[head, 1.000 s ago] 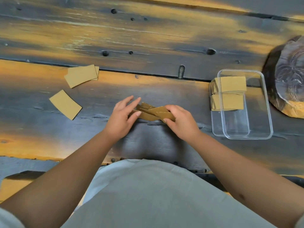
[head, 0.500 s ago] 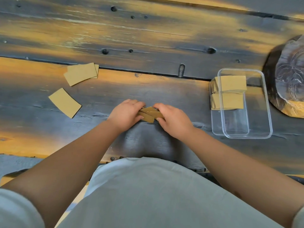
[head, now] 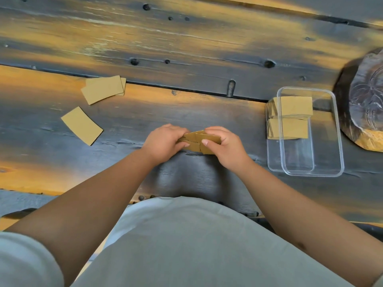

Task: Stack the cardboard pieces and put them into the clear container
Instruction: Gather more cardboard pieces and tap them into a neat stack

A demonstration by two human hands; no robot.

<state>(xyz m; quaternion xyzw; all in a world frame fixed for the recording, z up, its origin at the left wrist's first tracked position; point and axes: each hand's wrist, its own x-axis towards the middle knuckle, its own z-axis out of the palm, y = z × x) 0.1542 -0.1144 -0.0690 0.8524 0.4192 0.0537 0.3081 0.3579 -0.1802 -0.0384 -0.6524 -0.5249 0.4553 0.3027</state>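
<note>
Near the counter's [head: 207,104] front edge both hands, left [head: 164,141] and right [head: 226,147], grip an uneven cardboard stack [head: 200,141], partly hidden by fingers; the container [head: 333,131] near the right edge holds more.

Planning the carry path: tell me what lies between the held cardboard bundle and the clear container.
In the head view, only bare dark wooden tabletop lies between the cardboard bundle, gripped by both hands, and the clear container; the right hand covers the near part.
</note>
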